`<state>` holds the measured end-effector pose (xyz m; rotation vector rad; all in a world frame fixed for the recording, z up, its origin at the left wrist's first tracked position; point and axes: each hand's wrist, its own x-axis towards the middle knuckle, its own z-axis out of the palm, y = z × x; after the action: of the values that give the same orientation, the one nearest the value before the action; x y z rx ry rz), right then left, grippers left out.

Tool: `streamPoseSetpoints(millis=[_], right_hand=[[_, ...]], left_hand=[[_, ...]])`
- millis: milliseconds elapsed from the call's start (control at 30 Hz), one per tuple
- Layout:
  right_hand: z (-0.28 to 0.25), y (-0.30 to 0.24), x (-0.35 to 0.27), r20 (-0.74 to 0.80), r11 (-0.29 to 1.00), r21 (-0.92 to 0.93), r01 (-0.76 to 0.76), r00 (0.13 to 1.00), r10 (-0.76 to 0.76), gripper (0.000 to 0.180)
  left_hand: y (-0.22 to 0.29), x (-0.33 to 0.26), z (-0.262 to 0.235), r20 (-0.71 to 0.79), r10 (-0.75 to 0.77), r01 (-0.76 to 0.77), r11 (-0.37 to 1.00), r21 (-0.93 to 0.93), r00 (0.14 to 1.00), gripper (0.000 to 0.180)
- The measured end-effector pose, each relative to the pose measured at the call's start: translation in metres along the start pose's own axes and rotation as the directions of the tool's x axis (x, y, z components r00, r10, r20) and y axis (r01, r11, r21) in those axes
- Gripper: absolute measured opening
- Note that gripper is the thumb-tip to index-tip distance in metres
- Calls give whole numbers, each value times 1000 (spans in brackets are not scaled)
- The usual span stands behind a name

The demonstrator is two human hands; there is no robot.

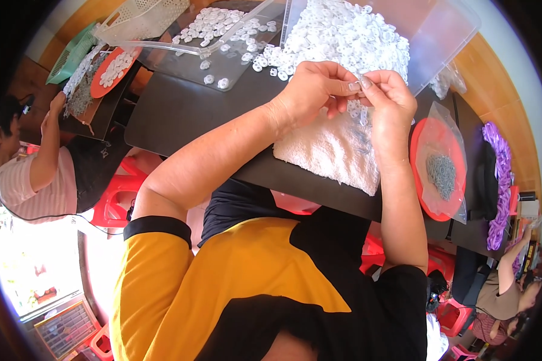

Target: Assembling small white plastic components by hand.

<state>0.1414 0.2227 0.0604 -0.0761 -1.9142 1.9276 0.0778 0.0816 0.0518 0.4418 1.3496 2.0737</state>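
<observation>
My left hand and my right hand meet above the table, thumbs and forefingers pinched together. Whatever lies between their fingertips is too small and covered to name. Beneath them a pale towel is spread on the dark table, with a few white pieces and thin grey bits on it. Just beyond my hands, a large heap of small white plastic pieces with holes spills from a clear plastic bin.
To the right, a red plate holds a clear bag with small grey metal parts. Purple ribbon lies past it. More white pieces lie at the far left. One person sits left, another right.
</observation>
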Motion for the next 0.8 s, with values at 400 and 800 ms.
streamPoseSetpoints(millis=[400,800], right_hand=[[-1,-1,-1,-44,999,24,32,999,-31,4],[1,0,-2,-11,998,14,63,998,-62,4]], left_hand=[[-11,-3,2,-56,372,-311,841,442,926,17],[-2,-7,6,-88,190,-159,945,286,978,14]])
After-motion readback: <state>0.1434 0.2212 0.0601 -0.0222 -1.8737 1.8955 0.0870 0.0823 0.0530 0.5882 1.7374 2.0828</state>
